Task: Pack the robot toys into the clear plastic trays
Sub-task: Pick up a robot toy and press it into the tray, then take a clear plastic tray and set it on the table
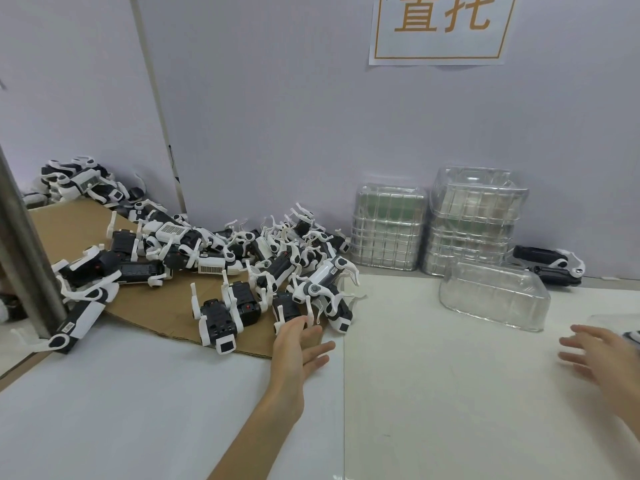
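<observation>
White tabletop point(433, 375), pale lilac wall point(277, 116) behind, bearing a paper sign point(440, 26) with orange characters. Brown cardboard sheet point(162, 306) at left, with black-and-white robot toys point(214, 247) heaped on it. Stacked clear plastic trays point(388, 230) against the wall at right, one loose tray point(495, 299) in front. Hands: left hand point(301, 344) spread, empty, at the heap's near edge; right hand point(602, 355) spread, empty, over the tabletop.

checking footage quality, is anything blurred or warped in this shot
Head view: the right hand is motion-blurred, the left hand sharper; wide-angle distortion tilts the metal pole; the clear plastic trays catch soft glare; lighting is even.
</observation>
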The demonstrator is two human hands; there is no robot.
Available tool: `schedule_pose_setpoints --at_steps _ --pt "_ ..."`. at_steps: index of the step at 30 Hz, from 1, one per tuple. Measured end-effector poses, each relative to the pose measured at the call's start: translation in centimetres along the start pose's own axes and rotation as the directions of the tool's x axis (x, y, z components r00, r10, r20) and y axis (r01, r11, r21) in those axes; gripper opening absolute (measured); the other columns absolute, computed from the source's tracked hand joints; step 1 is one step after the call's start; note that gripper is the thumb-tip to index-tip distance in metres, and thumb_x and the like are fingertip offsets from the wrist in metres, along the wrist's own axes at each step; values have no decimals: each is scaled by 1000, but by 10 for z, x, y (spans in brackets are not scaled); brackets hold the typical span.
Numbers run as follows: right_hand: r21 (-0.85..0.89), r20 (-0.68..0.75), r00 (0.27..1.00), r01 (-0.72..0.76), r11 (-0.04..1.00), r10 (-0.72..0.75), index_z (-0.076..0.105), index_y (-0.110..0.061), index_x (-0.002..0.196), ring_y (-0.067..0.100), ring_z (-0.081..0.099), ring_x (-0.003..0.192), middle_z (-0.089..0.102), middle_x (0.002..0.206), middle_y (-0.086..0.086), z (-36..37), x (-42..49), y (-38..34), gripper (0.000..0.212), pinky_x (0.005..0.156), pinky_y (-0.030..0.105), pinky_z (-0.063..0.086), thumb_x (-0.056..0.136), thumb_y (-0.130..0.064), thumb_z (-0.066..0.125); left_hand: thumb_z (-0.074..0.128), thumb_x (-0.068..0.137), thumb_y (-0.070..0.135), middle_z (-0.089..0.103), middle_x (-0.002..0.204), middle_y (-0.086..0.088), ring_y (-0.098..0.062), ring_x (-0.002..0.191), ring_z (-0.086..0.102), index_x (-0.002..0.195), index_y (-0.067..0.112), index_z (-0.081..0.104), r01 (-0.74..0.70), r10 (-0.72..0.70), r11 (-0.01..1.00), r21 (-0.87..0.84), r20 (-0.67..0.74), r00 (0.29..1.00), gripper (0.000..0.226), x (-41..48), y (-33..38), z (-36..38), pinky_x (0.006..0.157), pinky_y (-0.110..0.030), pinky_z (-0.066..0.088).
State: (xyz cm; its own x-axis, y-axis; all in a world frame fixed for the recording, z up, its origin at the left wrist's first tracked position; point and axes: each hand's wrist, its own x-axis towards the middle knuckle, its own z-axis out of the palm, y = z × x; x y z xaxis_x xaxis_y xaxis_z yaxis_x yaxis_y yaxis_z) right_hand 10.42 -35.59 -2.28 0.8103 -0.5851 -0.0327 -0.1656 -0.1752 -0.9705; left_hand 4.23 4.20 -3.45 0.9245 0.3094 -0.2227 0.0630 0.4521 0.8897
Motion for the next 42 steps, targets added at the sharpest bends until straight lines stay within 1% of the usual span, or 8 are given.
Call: schedule_pose_setpoints --at_steps 3,6,10,14,19,23,32,42 --pt "-157 -126 940 296 942 -316 66 -18 102 27 64 76 71 102 15 26 -11 -12 21 65 26 47 90 -4 58 49 103 27 69 114 -8 -25 81 76 118 19 59 -4 4 1000 -13 -3 1000 20 3 -1 -1 63 -30 56" --pt "-291 18 843 519 804 -538 68 -15 110 27 61 101 70 108 9 55 -13 -29 27 91 37 44 86 -3 65 48 103 27 68 114 -6 -25 81 76 116 20 60 -4 4 1000 -3 3 1000 19 3 -2 -1 62 -29 56" --pt "-763 336 868 479 434 -367 41 -19 148 27 32 144 47 149 7 78 7 -50 66 118 45 19 88 -26 69 52 101 26 71 109 -6 -27 82 76 114 16 63 24 -25 999 21 45 999 20 2 -3 0 68 -32 56" --pt "-903 383 869 424 72 -312 52 -31 134 22 43 133 53 139 -2 80 20 -57 43 110 37 31 92 -35 59 51 101 22 76 101 -10 -31 86 75 113 7 65 79 -91 993 85 150 985 24 -1 -3 3 71 -33 57" --pt "-715 509 779 619 325 -366 59 -24 102 25 56 91 66 108 1 100 -19 -59 11 77 35 44 97 -33 58 53 101 20 74 107 -13 -29 90 74 116 5 65 87 -161 972 221 348 923 25 -10 -7 6 73 -29 56" --pt "-410 402 679 733 542 -615 57 -33 95 17 56 77 62 90 -14 112 -83 -60 4 70 34 39 95 -32 61 59 100 26 73 113 -9 -25 96 73 121 12 63 23 -154 957 289 438 886 26 -16 -11 8 81 -28 56" --pt "201 287 570 750 630 -770 60 -30 103 5 61 88 64 95 -18 142 -178 -23 14 70 9 41 90 -28 63 57 100 13 76 96 -4 -19 91 73 113 10 67 -197 72 961 194 511 857 17 -20 -11 13 80 -27 56" --pt "324 391 570 649 688 -722 64 -26 100 25 69 87 68 97 1 132 -177 -19 35 74 53 54 76 -11 85 68 84 20 77 99 -13 -21 96 73 92 18 80 -263 203 963 52 501 842 14 -28 -14 18 78 -29 58"
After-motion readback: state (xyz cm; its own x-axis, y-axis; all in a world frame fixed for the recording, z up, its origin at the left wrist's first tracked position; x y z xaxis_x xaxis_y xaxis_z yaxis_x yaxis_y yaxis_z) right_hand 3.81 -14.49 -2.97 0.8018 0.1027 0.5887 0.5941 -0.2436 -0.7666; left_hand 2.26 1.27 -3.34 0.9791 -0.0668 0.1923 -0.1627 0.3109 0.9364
